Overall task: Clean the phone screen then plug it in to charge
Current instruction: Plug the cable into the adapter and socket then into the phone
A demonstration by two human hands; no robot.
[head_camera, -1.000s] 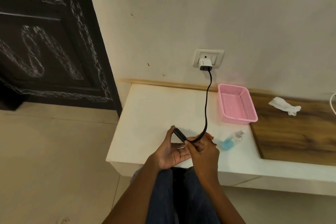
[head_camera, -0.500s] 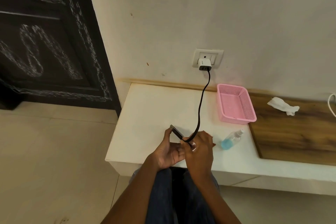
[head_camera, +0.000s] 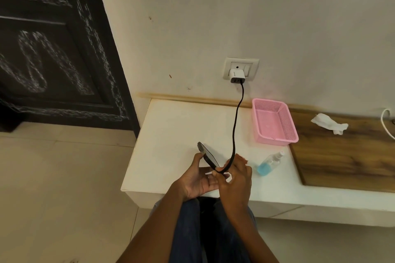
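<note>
The left hand (head_camera: 197,180) is holding the phone (head_camera: 208,156) over the white table (head_camera: 171,134), fingers curled around it. The right hand (head_camera: 234,179) is pinching the black cable (head_camera: 236,128) end at the phone's bottom. Plugging in looks underway; next, I think, pushing it straight in.

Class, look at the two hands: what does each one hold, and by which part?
The left hand holds the phone by its lower end. The right hand holds the black charging cable near its plug end, at the phone's bottom edge.
</note>
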